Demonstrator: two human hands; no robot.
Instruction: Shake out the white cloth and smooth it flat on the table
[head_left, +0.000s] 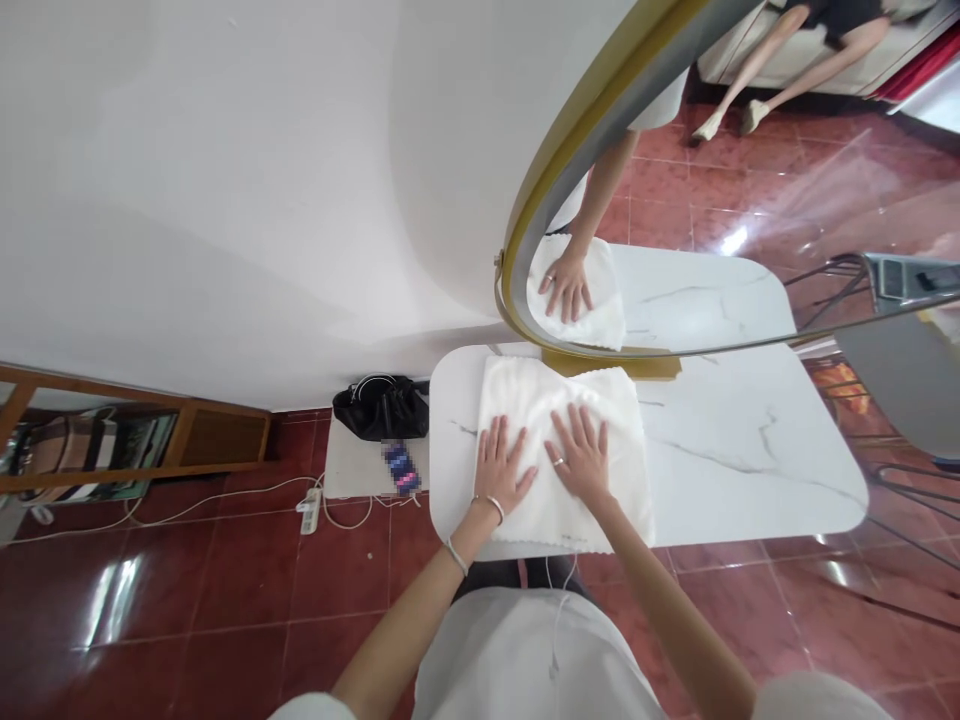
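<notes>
A white cloth (555,500) with a scalloped edge lies spread on the left part of a white marble-patterned table (750,450). On the cloth's left side my left hand (504,465) rests flat, fingers apart, with bracelets at the wrist. My right hand (581,455), a ring on one finger, presses flat on the cloth to the right of it, fingers spread. Neither hand grips anything. Slight wrinkles show in the cloth around and above the hands.
A round gold-framed mirror (517,250) stands at the table's back edge, reflecting one hand, the cloth and a seated person's legs. Left of the table, a black bag (382,405) sits on a low white surface. A power strip (310,510) lies on red floor tiles. Chair right.
</notes>
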